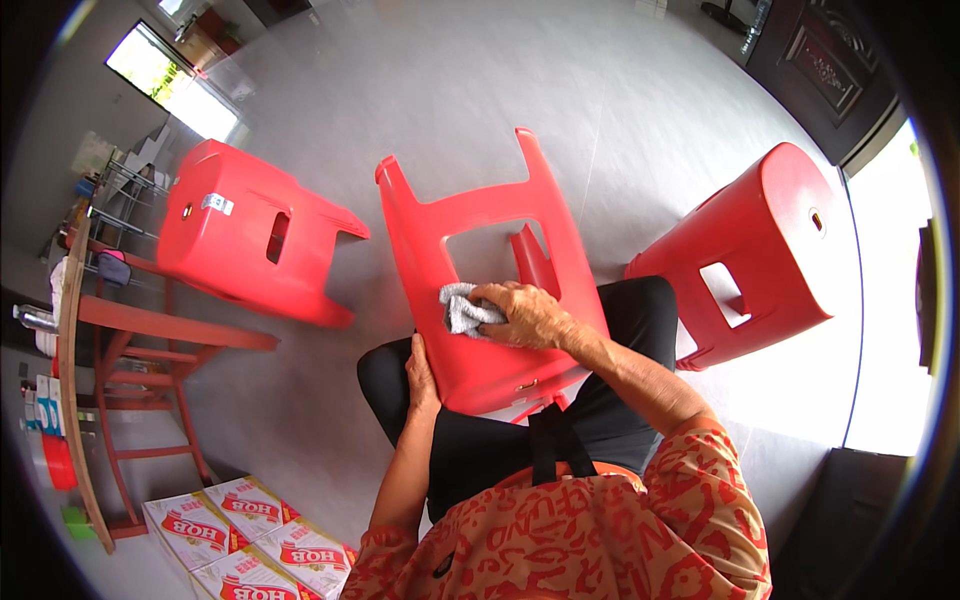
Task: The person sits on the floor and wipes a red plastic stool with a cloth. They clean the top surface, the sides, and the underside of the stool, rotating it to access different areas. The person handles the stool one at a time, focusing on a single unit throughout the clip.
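Note:
A red plastic stool [500,370] lies tipped on its side across my lap, its legs pointing away from me and its seat end toward me. My right hand [525,312] is closed round a crumpled grey cloth [466,310] and presses it on the stool's side panel, just below the large cut-out. My left hand [422,378] grips the stool's left edge near the seat end; some of its fingers are hidden.
Two more red stools stand on the grey floor [320,90], one at left [245,240] and one at right [750,260]. At far left are a wooden table [72,400] and a reddish wooden chair [150,378]. Printed cartons [250,535] lie at lower left. A dark door [820,70] is at upper right.

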Tool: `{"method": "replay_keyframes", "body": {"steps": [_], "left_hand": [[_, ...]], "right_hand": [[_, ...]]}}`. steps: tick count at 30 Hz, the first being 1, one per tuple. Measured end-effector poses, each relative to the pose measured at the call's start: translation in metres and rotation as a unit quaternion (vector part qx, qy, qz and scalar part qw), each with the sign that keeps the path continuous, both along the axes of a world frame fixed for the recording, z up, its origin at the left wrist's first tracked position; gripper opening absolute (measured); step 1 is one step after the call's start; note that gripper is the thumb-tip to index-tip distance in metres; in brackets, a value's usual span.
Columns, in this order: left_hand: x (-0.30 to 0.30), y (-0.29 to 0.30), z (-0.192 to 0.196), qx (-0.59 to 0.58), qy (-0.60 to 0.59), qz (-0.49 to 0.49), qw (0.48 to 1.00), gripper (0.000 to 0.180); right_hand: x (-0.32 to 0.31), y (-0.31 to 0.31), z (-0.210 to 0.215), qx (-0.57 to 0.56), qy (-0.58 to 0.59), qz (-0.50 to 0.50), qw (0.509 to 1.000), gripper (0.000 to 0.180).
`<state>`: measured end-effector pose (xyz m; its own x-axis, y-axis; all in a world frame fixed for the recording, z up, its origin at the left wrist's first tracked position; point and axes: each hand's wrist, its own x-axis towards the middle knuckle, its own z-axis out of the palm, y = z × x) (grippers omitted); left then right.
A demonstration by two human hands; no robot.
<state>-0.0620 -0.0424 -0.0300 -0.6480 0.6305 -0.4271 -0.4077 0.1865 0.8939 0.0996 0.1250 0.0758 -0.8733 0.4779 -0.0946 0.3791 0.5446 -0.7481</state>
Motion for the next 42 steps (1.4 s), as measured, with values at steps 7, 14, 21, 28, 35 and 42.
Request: {"method": "replay_keyframes", "body": {"steps": [7, 14, 21, 28, 35, 42], "left_hand": [[-0.005, -0.011, 0.026, -0.036, 0.403, -0.007, 0.914, 0.056], [0.063, 0.070, 0.105, 0.006, 0.657, -0.250, 0.711, 0.020], [0.109, 0.102, 0.063, -0.140, 0.601, -0.391, 0.682, 0.026], [0.093, 0.060, 0.100, -0.206, 0.517, -0.379, 0.740, 0.052], [0.074, 0.021, 0.068, -0.122, 0.477, -0.309, 0.814, 0.050], [0.068, 0.018, 0.070, -0.098, 0.517, -0.321, 0.787, 0.048]], "right_hand": [[0.009, -0.013, -0.001, -0.009, 0.074, -0.084, 0.994, 0.044], [0.070, 0.016, -0.014, -0.089, 0.305, -0.330, 0.889, 0.036], [0.083, -0.007, -0.064, 0.104, 0.214, -0.286, 0.928, 0.042], [0.053, 0.020, -0.056, 0.117, 0.190, -0.247, 0.943, 0.041], [0.001, 0.070, -0.072, 0.130, 0.165, -0.298, 0.931, 0.044], [-0.050, 0.143, -0.091, 0.113, 0.149, -0.298, 0.936, 0.043]]}}
